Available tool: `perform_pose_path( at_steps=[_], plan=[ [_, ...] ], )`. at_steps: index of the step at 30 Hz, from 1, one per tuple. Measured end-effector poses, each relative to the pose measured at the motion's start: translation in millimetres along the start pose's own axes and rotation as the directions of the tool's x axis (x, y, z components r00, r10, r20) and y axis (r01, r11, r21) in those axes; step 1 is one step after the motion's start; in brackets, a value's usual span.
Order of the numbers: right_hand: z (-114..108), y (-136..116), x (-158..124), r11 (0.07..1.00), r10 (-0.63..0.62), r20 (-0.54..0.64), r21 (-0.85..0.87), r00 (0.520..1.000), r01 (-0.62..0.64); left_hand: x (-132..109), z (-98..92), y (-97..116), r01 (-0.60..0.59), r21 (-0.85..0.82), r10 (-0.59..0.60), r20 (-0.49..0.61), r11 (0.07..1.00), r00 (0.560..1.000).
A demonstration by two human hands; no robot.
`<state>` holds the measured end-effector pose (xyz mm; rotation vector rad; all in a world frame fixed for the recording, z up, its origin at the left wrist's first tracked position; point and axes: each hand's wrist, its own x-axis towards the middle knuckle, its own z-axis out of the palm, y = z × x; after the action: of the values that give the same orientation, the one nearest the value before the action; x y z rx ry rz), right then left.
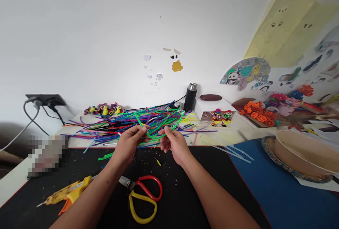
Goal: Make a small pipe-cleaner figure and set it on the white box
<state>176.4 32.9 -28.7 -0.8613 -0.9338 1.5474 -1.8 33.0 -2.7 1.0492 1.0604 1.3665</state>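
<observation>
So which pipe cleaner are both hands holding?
The bright green pipe cleaner, bent in a curve between the left hand and the right hand. The other pipe cleaners, even the other green ones, lie loose.

No text, brand or number can be read with certainty. Small raised marks run along the yellow loop handle of the metal-bladed scissors [143, 221], too faint to make out. A pale patch like a label sits on the yellow plastic glue gun [71, 191], its print illegible. Dark marks on the large yellow paper sheet [277, 33] cannot be told as writing.
</observation>
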Motion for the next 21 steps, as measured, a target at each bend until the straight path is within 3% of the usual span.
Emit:
perform_pose_path(
  at_steps=[11,21],
  plan=[
    [0.4,-4.0,-1.5,0.986,-0.002,0.095,0.168,0.995,-0.014,-0.2,0.1,-1.8,0.036,-0.167,-0.050,-0.078,0.985,0.996],
    [3.4,0.8,-4.6,0.998,0.034,0.090,0.053,0.995,-0.038,-5.7,0.9,0.4,0.049,-0.055,-0.043,0.093,0.997,0.995]
  ],
)
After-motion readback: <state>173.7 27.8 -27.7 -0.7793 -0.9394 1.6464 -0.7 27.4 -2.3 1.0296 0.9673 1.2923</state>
